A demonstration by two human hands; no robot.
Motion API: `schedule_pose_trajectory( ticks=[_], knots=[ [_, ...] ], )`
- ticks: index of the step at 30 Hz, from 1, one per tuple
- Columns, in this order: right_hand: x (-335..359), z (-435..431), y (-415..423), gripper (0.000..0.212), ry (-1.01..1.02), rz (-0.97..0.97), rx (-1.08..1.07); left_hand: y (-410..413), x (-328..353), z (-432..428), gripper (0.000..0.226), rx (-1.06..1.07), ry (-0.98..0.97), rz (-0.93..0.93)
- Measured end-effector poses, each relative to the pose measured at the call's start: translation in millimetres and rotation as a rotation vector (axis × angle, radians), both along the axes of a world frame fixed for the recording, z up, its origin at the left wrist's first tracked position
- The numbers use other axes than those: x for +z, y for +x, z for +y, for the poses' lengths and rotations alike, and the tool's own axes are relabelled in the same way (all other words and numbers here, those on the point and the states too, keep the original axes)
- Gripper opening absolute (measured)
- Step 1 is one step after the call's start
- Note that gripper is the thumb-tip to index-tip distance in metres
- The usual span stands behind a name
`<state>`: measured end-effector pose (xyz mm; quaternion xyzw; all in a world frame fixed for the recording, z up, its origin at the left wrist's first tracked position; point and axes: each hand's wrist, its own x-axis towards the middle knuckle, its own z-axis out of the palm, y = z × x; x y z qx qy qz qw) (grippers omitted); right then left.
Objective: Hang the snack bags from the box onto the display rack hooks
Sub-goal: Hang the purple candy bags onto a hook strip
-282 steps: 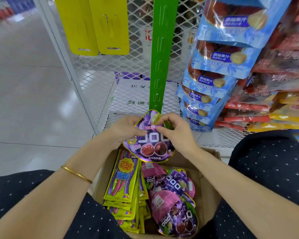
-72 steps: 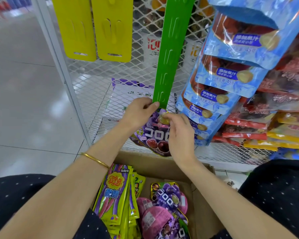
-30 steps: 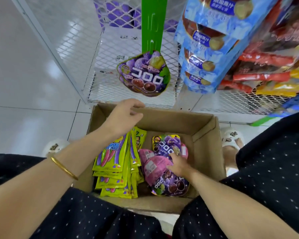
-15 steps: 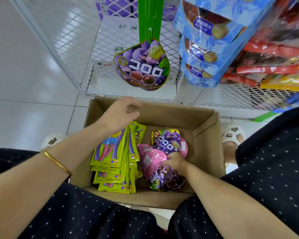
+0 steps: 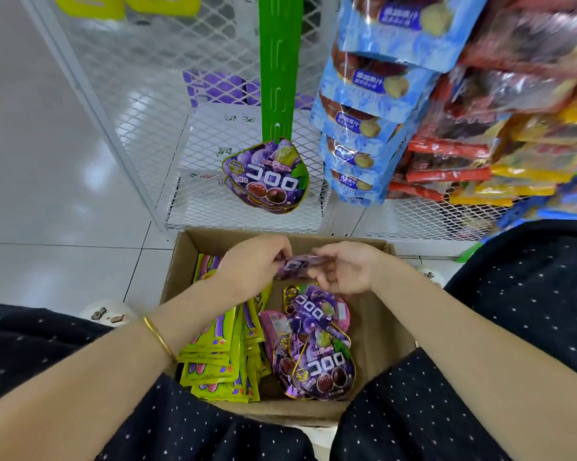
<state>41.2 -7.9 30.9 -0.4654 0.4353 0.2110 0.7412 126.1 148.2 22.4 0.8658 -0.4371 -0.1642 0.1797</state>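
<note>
Head view shows both hands now together above the box (image 5: 376,331), where half a second back they were apart: the right hand (image 5: 343,271) was down among the purple bags and the left hand (image 5: 253,264) hovered empty over the far rim. The right hand has since come up with 1 purple snack bag (image 5: 297,266), and the left has closed in to meet it. Each hand pinches 1 end of the bag between thumb and fingertips, holding it edge-on and blurred just above the far half of the box.

That suggests the pick is done and the bag is being turned to find its hang hole. The next step is likely the lift to the green hanging strip (image 5: 280,78). At the strip's bottom end 1 hung purple bag (image 5: 267,178) already dangles, with what looks like a 2nd tucked behind it, and the hooks above it appear free. Most of the task is still ahead: a loose pile of purple bags (image 5: 317,357) and a stack of yellow-green bags (image 5: 220,344) remain in the box.

The box sits on a pale tiled floor (image 5: 47,194) at the foot of a white wire-mesh rack (image 5: 147,78). To the right of the strip hang a column of blue bags (image 5: 363,128) and, beyond it, red and yellow packets (image 5: 463,161). Dark dotted fabric covers the knees on either side of the box, and a thin gold bangle (image 5: 159,337) circles the left wrist.
</note>
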Motion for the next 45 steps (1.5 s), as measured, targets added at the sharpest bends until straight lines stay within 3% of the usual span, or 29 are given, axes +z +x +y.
schedule_pose_trajectory(
  ticks=[3,5,6,8,12,16,19,22,24,30,35,40,45],
  knots=[
    [9.7,-6.3,1.8,0.049,-0.468,-0.033,0.155,23.4,18.6,2.9,0.011,0.147,-0.103,0.117],
    [10.9,-8.2,3.0,0.044,-0.775,-0.148,0.191,31.8,29.0,8.1,0.013,0.156,-0.167,0.215],
    [12.3,-7.8,3.4,0.039,-0.834,-0.241,0.199,33.9,33.5,10.3,0.022,0.17,-0.202,0.271],
    [19.6,-0.5,1.5,0.03,-0.793,-0.423,0.213,35.8,42.3,13.5,0.031,0.204,-0.264,0.412],
    [22.4,16.1,4.8,0.012,-0.902,-0.616,0.229,43.1,47.4,13.7,0.004,0.254,-0.28,0.511],
    [19.9,22.9,12.4,0.029,-1.088,-0.67,0.122,50.9,60.3,5.1,0.012,0.249,-0.252,0.569],
    [26.1,22.6,18.0,0.02,-1.12,-0.726,0.074,65.9,77.8,-9.1,0.035,0.347,-0.385,0.387],
    [35.4,20.6,22.1,0.042,-1.131,-0.771,0.04,83.1,94.3,-24.7,0.04,0.402,-0.635,0.172],
    [40.6,21.5,25.8,0.043,-1.192,-0.83,0.07,87.8,102.2,-35.5,0.038,0.379,-0.718,0.151],
    [46.6,24.6,44.5,0.04,-1.498,-0.846,0.057,88.6,112.6,-56.6,0.012,0.336,-0.81,0.284],
    [60.4,29.0,60.7,0.048,-1.654,-0.877,-0.014,94.3,121.0,-55.6,0.047,0.387,-0.741,0.303],
    [64.9,27.3,70.3,0.061,-1.64,-0.797,0.007,96.7,124.5,-50.1,0.074,0.396,-0.725,0.442],
    [65.4,22.1,72.0,0.058,-1.661,-0.782,0.045,93.4,125.8,-49.8,0.065,0.413,-0.709,0.487]
  ],
)
